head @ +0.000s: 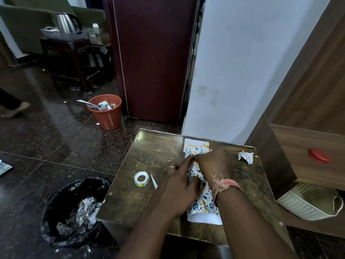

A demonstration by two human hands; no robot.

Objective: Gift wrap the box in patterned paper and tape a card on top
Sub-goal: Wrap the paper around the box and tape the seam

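Both hands (179, 186) pinching patterned paper (202, 202); orange bin (106, 116) and black-lined bin (74, 208), seemingly paper scraps inside.

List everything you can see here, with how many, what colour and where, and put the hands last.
patterned paper: one, white with coloured print, on the table under both hands
card: one, white, table's far edge
tape roll: one, clear, table left
paper scrap: one, crumpled, table right
table: one, dark brown
bucket: one, orange, on the floor
bin bag: one, black, left of the table
kettle: one, steel, far left
basket: one, white, right floor
left hand: on the paper
right hand: on the paper, pink wristband
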